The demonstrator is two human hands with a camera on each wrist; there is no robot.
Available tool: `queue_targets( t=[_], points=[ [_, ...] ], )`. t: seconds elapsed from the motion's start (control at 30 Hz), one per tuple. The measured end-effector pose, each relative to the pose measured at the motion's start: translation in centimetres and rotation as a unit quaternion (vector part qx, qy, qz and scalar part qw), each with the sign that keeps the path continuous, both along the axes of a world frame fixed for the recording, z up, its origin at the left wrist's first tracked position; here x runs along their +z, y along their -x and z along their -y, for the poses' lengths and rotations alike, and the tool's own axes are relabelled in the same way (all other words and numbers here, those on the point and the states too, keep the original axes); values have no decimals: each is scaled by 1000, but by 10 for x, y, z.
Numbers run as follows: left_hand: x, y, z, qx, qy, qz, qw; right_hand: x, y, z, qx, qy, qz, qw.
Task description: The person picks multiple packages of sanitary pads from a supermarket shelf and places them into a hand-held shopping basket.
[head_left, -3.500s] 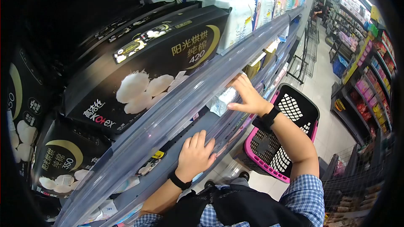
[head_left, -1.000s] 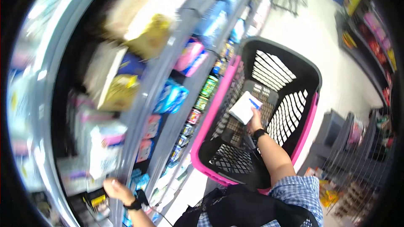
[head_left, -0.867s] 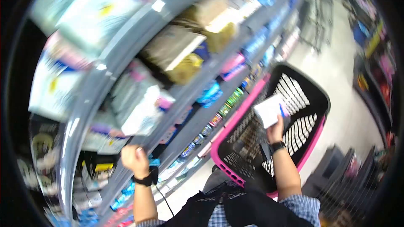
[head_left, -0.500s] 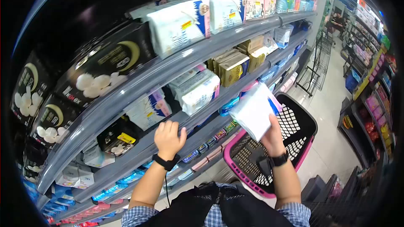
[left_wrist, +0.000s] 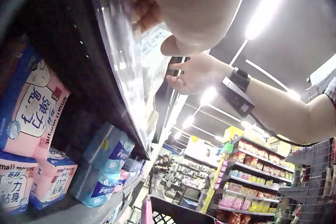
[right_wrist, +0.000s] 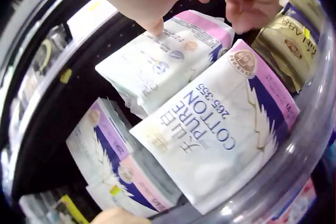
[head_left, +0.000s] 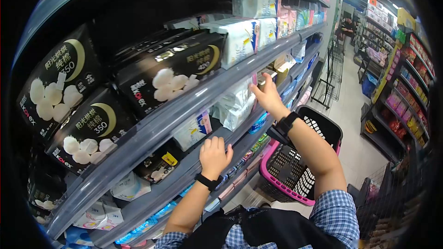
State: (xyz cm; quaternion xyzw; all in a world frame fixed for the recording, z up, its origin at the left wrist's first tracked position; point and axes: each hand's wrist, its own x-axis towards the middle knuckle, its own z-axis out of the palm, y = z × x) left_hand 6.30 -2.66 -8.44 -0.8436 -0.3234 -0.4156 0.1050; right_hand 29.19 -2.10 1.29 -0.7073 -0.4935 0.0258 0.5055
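My right hand (head_left: 271,99) reaches into the middle shelf, thumb and fingers spread apart, over white packs of sanitary pads. In the right wrist view its thumb meets one pack lying at an angle (right_wrist: 173,58); its fingers reach past the pink end. In front leans a white "Pure Cotton" pack (right_wrist: 210,124) with a pink and blue side. Lower left, my left hand (head_left: 214,157) rests on the shelf's front edge, fingers relaxed, holding nothing. The black shopping basket with a pink rim (head_left: 288,196) stands below my right forearm; no pack shows in its visible part.
Large black Kotex packs (head_left: 168,76) fill the upper shelf behind a clear curved guard (head_left: 189,99). Gold packs (right_wrist: 289,50) stand right of the white ones. A wire rack (head_left: 330,76) and stocked shelves (head_left: 406,92) line the aisle beyond the basket.
Half a second ago my right hand gripped a white pad pack above the basket; now that hand is at the shelf without it. My left hand stays at the shelf edge.
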Motion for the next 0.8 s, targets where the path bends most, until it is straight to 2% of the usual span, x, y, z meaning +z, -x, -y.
queue_targets(
  t=[0.13, 0.2, 0.4, 0.53, 0.67, 0.7, 0.73, 0.8],
  points=[
    [-3, -1, -2, 6, 1, -4, 1000, -5, 5, 9, 3, -65, 105, 992],
    [-1, -2, -2, 5, -8, 1, 1000, -5, 6, 13, 9, -105, 219, 970],
    [0, -1, -2, 11, -4, -20, 1000, -5, 8, 21, 50, -96, 193, 975],
    [-1, 0, -4, 6, -17, -19, 1000, -46, 9, 40, 28, -128, 188, 973],
    [2, 1, -3, 2, -4, -18, 1000, -172, 5, 107, -9, 13, 144, 989],
    [4, 1, -1, 13, 4, -36, 999, -198, 7, 137, -35, 90, 119, 988],
    [5, 0, 0, 18, 12, -45, 999, -217, 6, 167, -66, 168, 89, 980],
    [3, -1, 0, 33, 18, -61, 997, -239, 0, 223, -167, 315, 72, 932]
  ],
)
